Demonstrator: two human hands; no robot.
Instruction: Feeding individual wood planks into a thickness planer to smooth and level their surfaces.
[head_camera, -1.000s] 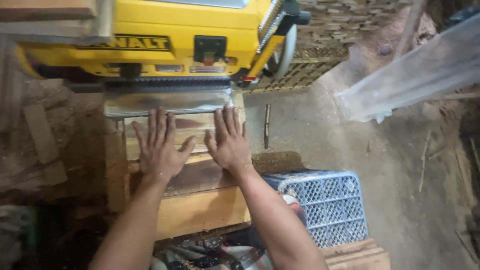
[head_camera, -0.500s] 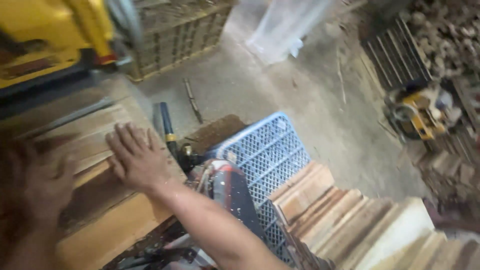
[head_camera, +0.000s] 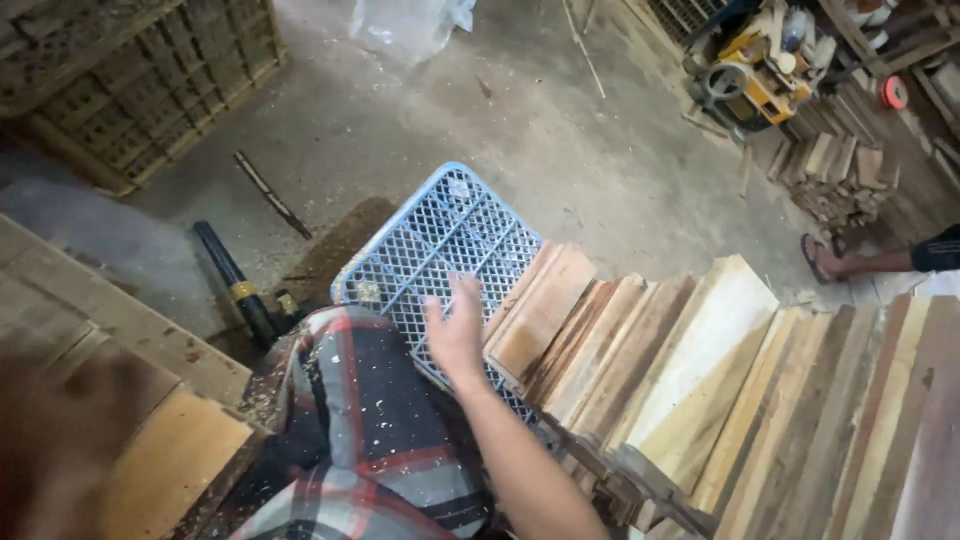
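Right hand (head_camera: 455, 335) moved off board to stacked planks (head_camera: 545, 310); fingers loosely spread, empty.

A single head-mounted camera looks steeply down from close above the right hand (head_camera: 455, 335), facing the stacked boards (head_camera: 690, 380), blue mesh crate (head_camera: 440, 240) and the concrete floor (head_camera: 560, 130) beyond.
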